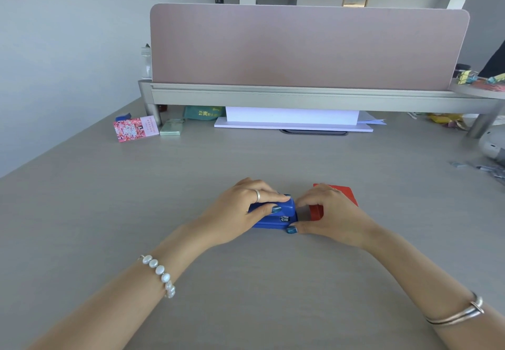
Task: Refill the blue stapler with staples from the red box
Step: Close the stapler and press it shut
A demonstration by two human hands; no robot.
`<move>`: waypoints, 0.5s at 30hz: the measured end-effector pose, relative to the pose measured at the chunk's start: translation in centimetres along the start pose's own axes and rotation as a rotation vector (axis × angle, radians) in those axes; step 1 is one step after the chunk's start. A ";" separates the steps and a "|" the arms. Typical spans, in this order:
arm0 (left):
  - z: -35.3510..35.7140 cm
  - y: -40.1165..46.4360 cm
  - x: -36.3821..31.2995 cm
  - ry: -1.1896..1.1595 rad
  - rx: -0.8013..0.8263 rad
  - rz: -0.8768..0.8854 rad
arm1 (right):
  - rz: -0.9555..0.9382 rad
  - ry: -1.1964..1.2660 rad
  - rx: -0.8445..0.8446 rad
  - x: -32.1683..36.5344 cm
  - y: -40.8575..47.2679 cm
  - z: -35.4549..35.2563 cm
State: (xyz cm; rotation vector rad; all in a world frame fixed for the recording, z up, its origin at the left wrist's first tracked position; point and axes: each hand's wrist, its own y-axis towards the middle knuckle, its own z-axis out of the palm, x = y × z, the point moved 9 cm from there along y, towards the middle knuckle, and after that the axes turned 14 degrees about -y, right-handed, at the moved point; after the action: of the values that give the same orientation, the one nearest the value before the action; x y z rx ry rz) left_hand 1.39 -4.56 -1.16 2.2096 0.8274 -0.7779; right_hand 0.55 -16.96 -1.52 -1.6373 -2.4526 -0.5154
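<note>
Status: early. We see the blue stapler (pixel 276 214) flat on the table (pixel 246 158), still shut, left hand (pixel 240 210) gripping it. Right hand (pixel 328 213) pinches its front end. Red box (pixel 338 194) just behind, contents not visible. Loading remains, we judge.

Blue stapler (pixel 276 214) lies flat, closed, under left hand (pixel 240 210). Red box (pixel 334 199) sits just behind right hand (pixel 330 213), possibly open; mostly hidden.
</note>
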 end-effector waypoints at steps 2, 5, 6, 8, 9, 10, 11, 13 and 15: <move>0.0 -0.1 0.0 -0.002 -0.002 0.000 | 0.000 -0.004 0.000 -0.1 0.0 0.1; -0.5 -0.3 -0.3 0.009 -0.053 0.035 | 0.021 -0.003 0.008 -0.4 -0.1 0.0; -0.7 -0.4 -0.3 0.006 -0.072 0.044 | 0.028 0.015 0.009 -0.4 -0.2 -0.2; -0.8 -0.4 -0.4 -0.005 -0.088 0.051 | 0.042 0.066 -0.003 -0.5 -0.2 -0.7; -0.8 -0.5 -0.4 -0.007 -0.092 0.053 | 0.051 0.084 -0.018 -0.6 -0.2 -1.1; -0.8 -0.5 -0.5 -0.007 -0.095 0.057 | 0.062 0.090 -0.037 -0.8 -0.2 -1.5; -0.8 -0.5 -0.5 -0.004 -0.097 0.062 | 0.076 0.083 -0.060 -1.0 -0.3 -2.1; -0.8 -0.5 -0.5 0.002 -0.102 0.075 | 0.108 0.031 -0.117 -1.8 -0.7 -3.2; -0.8 -0.5 -0.5 0.007 -0.113 0.084 | 0.139 -0.048 -0.111 -3.0 -1.5 -3.7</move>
State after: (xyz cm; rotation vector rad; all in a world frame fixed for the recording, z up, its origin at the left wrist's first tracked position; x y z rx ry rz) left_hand 0.92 -3.80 -0.47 2.1340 0.7584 -0.6670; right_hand 0.15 -21.42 0.70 -1.8675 -2.3593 -0.6085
